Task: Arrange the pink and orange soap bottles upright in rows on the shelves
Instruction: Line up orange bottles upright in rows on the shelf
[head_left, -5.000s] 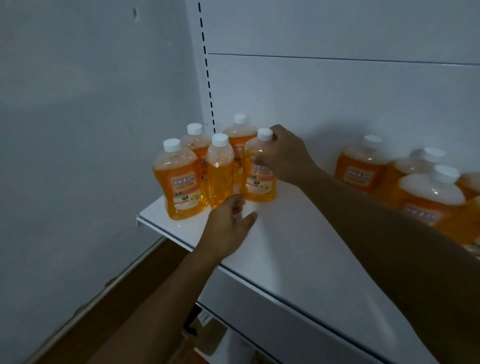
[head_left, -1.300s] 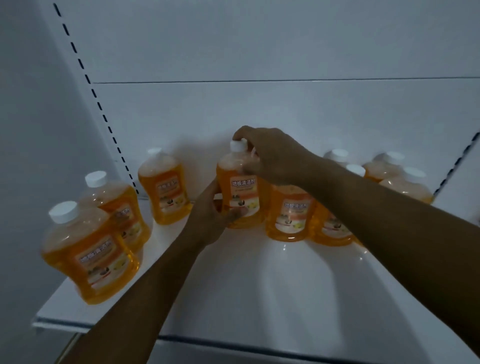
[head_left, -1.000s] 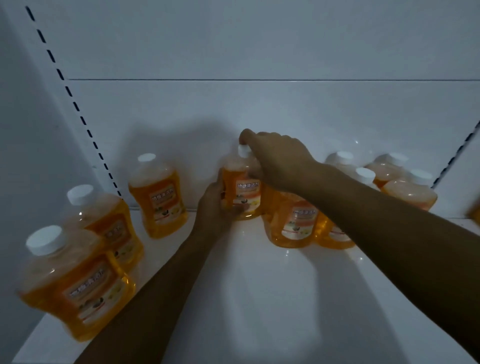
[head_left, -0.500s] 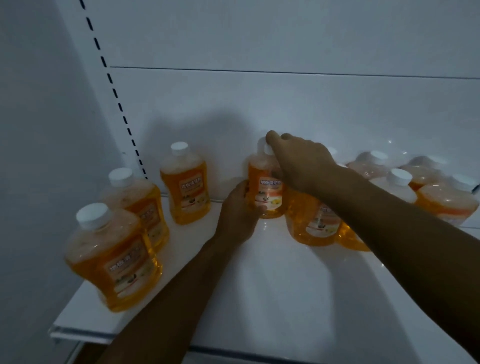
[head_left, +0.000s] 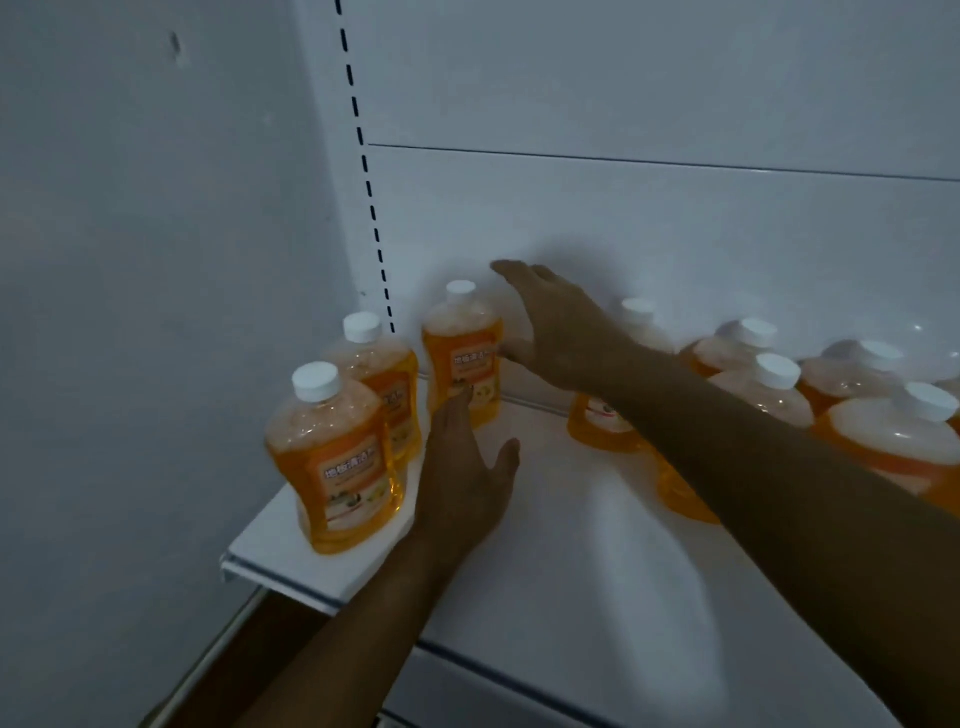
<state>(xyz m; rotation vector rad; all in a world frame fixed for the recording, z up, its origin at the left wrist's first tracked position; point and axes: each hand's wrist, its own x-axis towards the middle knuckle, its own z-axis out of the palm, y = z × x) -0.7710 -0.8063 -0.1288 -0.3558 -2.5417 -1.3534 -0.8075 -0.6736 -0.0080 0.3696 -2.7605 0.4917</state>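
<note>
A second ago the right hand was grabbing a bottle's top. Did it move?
Yes. The right hand has let go and gone left along the back panel, open beside the corner bottle.

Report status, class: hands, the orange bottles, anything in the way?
Left hand and right hand open, holding nothing. Back-corner bottle upright on the shelf, hands either side. Nothing in the way.

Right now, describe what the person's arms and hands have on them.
Nothing worn that shows: the left hand and right hand are bare, with no gloves, rings or watch in sight. Both forearms are bare too, and no sleeve shows anywhere in the picture.
</note>
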